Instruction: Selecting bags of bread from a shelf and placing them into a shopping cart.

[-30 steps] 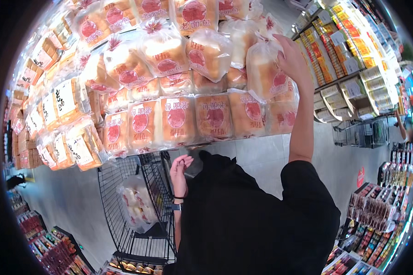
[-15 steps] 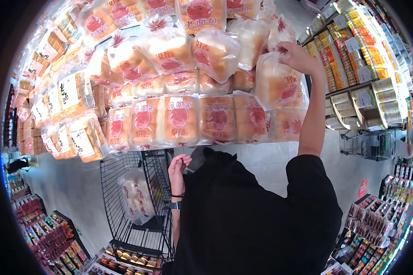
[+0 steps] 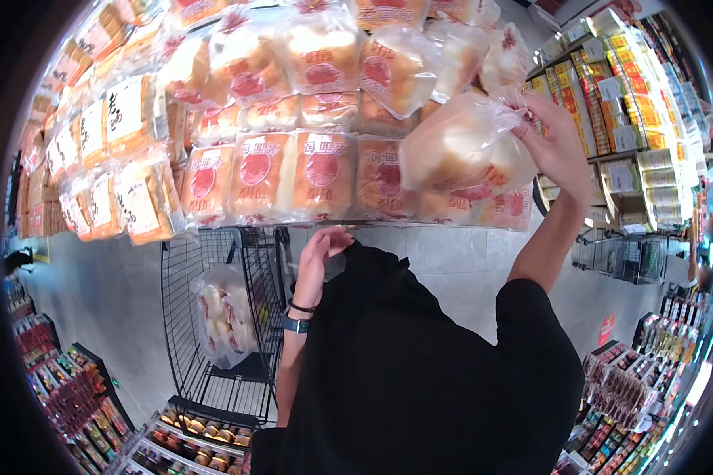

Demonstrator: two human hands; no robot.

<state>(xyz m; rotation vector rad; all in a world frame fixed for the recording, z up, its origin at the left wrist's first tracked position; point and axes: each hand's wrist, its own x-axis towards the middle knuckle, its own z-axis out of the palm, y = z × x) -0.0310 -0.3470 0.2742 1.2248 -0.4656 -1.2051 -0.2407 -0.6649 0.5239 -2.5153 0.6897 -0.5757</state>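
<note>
My right hand [image 3: 558, 142] pinches the gathered top of a clear plastic bag of bread [image 3: 463, 150]. The bag hangs tilted to the left over the right end of the bread display, its red print partly visible. Below the front edge of the display, my left hand [image 3: 323, 252] is held in front of my body with fingers loosely stretched to the right. Nothing shows clearly in it. Upright packs of bread [image 3: 322, 174] stand in a row just beyond that hand, and more tied bread bags [image 3: 321, 59] lie on top behind them.
A black shopping cart [image 3: 184, 317] stands at my left with a bagged bread item [image 3: 226, 313] inside. Sliced-bread packs [image 3: 146, 202] fill the display's left side. At the right is a shelf of yellow boxes and cans [image 3: 622, 103]; another cart [image 3: 630, 257] stands below it.
The bread bag in my right hand has swung left and tilted, in front of the stacked packs. My left hand has risen toward the display edge with its fingers extended.
</note>
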